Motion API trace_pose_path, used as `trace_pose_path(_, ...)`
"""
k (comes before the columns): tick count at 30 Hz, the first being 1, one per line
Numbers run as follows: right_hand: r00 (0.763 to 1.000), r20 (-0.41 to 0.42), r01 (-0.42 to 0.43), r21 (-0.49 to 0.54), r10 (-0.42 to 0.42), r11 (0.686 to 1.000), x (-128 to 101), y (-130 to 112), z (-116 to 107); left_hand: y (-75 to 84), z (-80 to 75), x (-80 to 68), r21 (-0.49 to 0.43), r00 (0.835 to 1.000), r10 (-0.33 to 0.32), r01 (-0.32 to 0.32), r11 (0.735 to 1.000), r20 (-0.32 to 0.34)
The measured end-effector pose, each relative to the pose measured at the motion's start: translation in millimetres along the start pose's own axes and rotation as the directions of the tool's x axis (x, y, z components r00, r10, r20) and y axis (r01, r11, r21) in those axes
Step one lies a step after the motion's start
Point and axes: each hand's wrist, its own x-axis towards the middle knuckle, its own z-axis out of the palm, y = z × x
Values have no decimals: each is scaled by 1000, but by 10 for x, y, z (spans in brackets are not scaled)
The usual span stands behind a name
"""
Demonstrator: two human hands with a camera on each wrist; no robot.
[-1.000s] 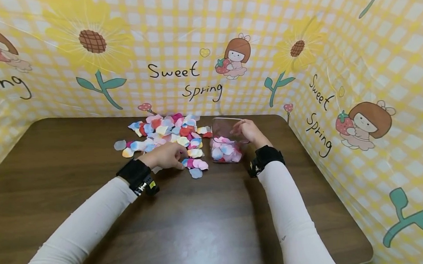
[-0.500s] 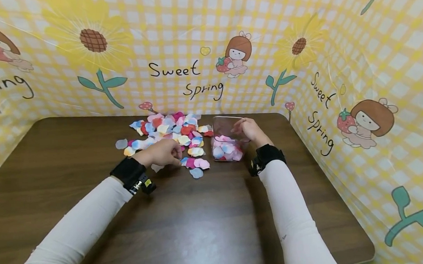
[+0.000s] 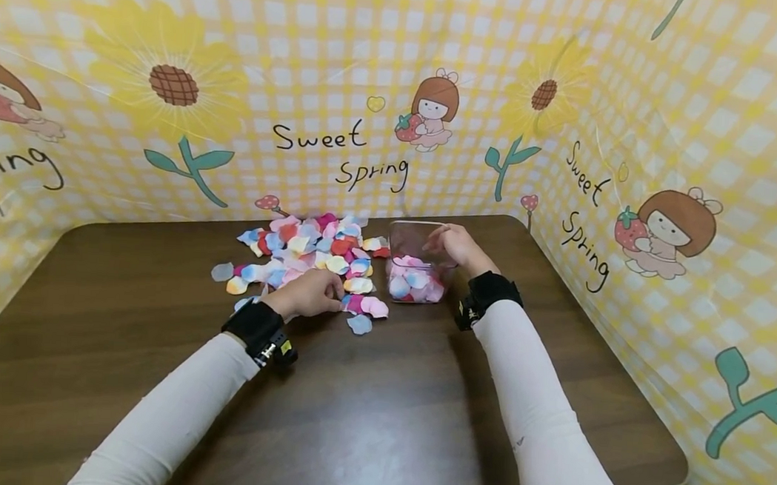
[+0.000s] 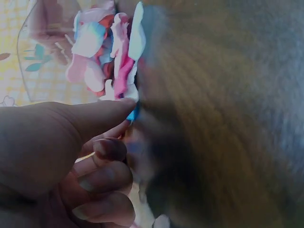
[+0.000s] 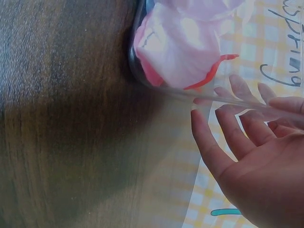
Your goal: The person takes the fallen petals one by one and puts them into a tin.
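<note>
In the head view my left hand [image 3: 308,292] is at the left end of a short row of fabric petals [image 3: 373,306], in front of a larger heap. Its thumb and forefinger pinch a blue-edged petal [image 4: 132,114], seen in the left wrist view, while the other fingers curl underneath. A clear plastic box [image 3: 403,237] stands right of the heap, its lower part filled with pink, blue and red petals [image 3: 415,280]. My right hand [image 3: 458,248] holds the box by its right wall near the rim, fingers along the wall in the right wrist view [image 5: 259,156].
The petal heap [image 3: 298,244] spreads over the back of the brown wooden table [image 3: 377,420]. One pale blue petal [image 3: 360,324] lies in front of the row. A yellow checked cloth [image 3: 346,69] with printed flowers hangs close behind the table and along its right side.
My left hand drew a little leftward off the row, then came back right to its left end and pinches a petal there. The right hand stays on the box.
</note>
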Motion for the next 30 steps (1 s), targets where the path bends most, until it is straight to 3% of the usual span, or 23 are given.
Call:
trace_pose_path(5,1000,-17,5,14,-4,1000,2,-44,-9,-6,-6,21,-55,1000,-9,10,998,6)
trace_pose_path(12,1000,-12,3,-13,-3,1000,16,-12,-24,-54,-24,-1,-11,1000,18,-18,1000,16)
trace_pose_path(21,1000,-20,18,-42,-19,999,22,31,-43,-29,-22,-22,-19,998,23,-24,1000,-53)
trace_pose_path(27,1000,-3,-11,5,11,1000,5,26,-14,4,61,29,-20,1000,19,-19,1000,-25)
trace_pose_path(30,1000,0,1,-23,-1,1000,1,17,-7,10,76,49,-23,999,34,-34,999,-21)
